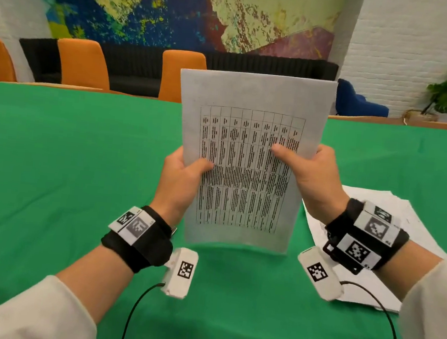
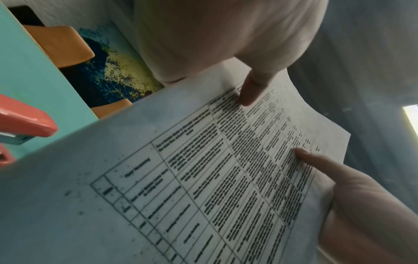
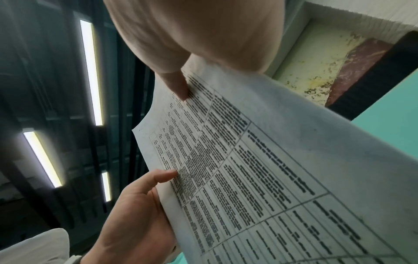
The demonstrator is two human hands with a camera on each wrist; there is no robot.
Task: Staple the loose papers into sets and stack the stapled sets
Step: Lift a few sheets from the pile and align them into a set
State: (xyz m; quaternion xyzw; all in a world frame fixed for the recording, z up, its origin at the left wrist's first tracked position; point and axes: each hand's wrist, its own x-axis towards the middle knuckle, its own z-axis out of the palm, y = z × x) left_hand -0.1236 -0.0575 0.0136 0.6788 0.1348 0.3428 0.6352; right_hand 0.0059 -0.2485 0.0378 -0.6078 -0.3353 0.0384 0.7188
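Observation:
I hold a set of printed sheets upright over the green table, the table-of-text page facing me. My left hand grips its left edge, thumb on the front. My right hand grips the right edge a little higher, thumb also on the print. The lower edge hangs close to the cloth; whether it touches I cannot tell. The left wrist view shows the same sheets and a coral-red stapler lying on the table to their left. The right wrist view shows the sheets with both thumbs on them.
A loose pile of white papers lies on the table under my right wrist. Orange chairs and a black sofa stand behind the far table edge. A blue chair and a plant are at the back right.

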